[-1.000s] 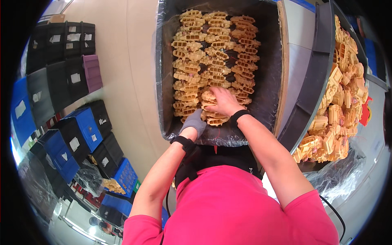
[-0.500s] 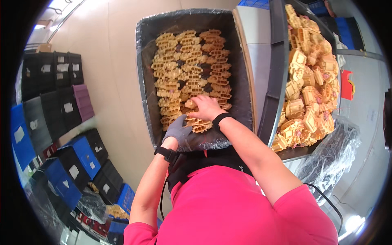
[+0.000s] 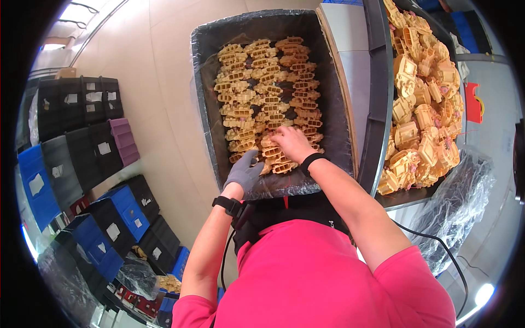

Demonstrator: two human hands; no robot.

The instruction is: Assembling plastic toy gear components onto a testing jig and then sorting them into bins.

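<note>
A black crate (image 3: 202, 71) lined with clear plastic film stands in front of me. Rows of yellow moulded parts (image 3: 239, 90) with rectangular openings are stacked inside it in three columns. My bare right hand (image 3: 293, 144), wearing a black wristband, has its fingertips closed on a yellow moulded part (image 3: 272, 148) near the front of the middle column. Just left of it, my grey-gloved left hand (image 3: 244, 174) rests by the near ends of the left and middle columns. Its thumb and fingers are apart, with no part visibly gripped.
At the right, a second dark crate (image 3: 379, 104) holds a jumbled heap of yellow parts (image 3: 424, 117). Crumpled clear plastic film (image 3: 456, 202) lies beside it. Stacked black and blue crates (image 3: 41, 188) line the left side. A red tape dispenser (image 3: 474, 103) is at far right.
The view has shifted, so the crates appear slightly further right and higher. My right hand stays at the middle column, its fingers drawn closer together. The left hand remains beside the front parts.
</note>
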